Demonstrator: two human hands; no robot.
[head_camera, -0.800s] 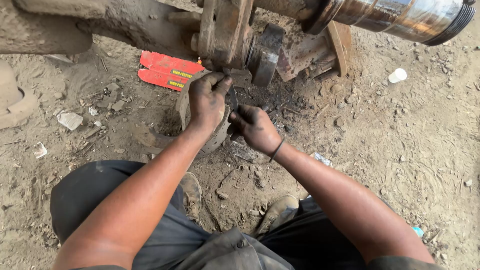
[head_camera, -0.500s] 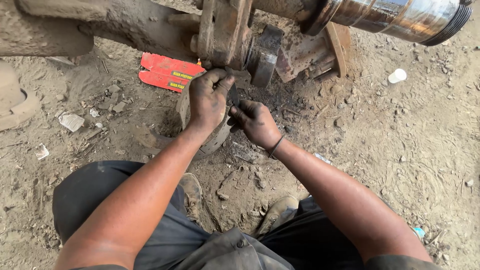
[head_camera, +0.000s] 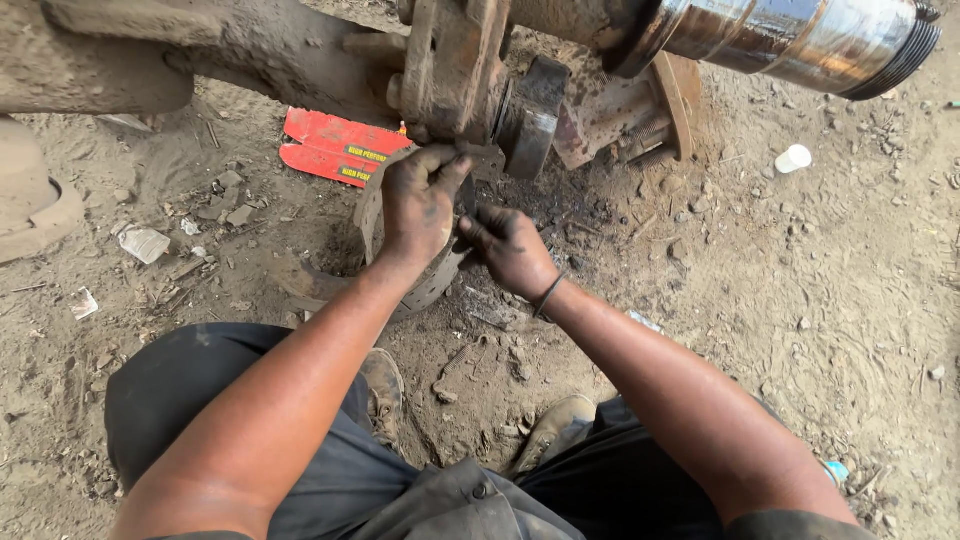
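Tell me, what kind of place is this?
Probably an open-air vehicle repair yard: bare dirt ground, a heavy rusty axle overhead, and greasy hands, the left hand gripping a curved brake shoe.

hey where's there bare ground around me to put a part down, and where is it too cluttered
Bare dirt lies to the right, between the white cap and the right forearm. It is crowded under the axle: the left hand grips a curved brake shoe, the right hand is beside it. Red packaging and paper scraps litter the left.
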